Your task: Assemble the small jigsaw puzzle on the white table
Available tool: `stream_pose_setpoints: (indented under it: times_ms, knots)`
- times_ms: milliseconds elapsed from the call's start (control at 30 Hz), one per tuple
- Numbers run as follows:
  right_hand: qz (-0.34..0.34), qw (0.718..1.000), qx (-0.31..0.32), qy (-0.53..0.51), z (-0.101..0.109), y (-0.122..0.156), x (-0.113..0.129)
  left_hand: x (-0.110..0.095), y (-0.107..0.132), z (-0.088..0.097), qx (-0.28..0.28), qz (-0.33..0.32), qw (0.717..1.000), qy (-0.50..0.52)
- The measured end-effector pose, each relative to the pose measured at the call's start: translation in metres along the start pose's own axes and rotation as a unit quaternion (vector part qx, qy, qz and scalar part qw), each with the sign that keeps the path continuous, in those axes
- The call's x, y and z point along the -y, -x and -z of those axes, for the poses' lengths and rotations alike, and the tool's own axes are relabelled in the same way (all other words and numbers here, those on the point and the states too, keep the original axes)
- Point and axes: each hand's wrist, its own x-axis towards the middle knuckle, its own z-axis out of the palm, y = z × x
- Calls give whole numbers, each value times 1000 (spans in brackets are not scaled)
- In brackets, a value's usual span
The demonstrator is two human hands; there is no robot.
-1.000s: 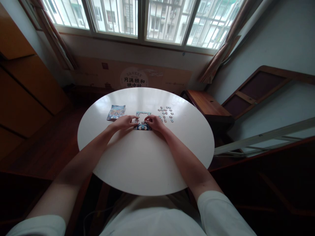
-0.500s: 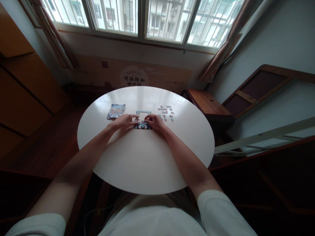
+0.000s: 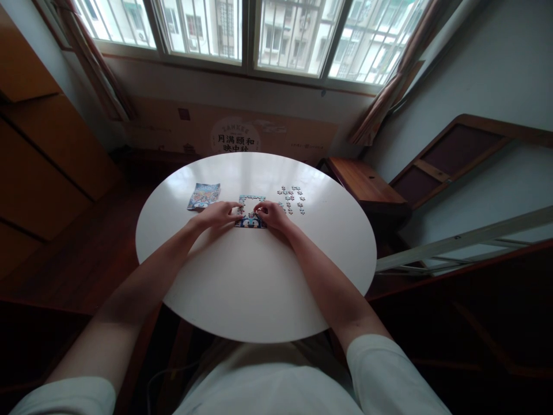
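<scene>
A partly joined jigsaw puzzle lies on the white table, its border and lower part put together around a gap in the middle. My left hand rests at its left edge, thumb and fingers apart, steadying nothing that I can see lifted. Over the puzzle's right side, my right hand has thumb and forefinger pinched on a small puzzle piece, mostly covered by the fingertips. Loose puzzle pieces lie spread just beyond the right hand. To the left is a picture sheet in blue and orange.
The round white table stands in front of my body. A wooden side table is close to its right far edge. Behind it, a printed panel runs below the barred window.
</scene>
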Motion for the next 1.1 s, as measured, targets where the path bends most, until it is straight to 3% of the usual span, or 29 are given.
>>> stream_pose_setpoints:
  times_ms: [1100]
  knots:
    - [-4, 1000, -3, -7, 2, 1, 4, 2, -1, -1, 1, 0, 1000, -2]
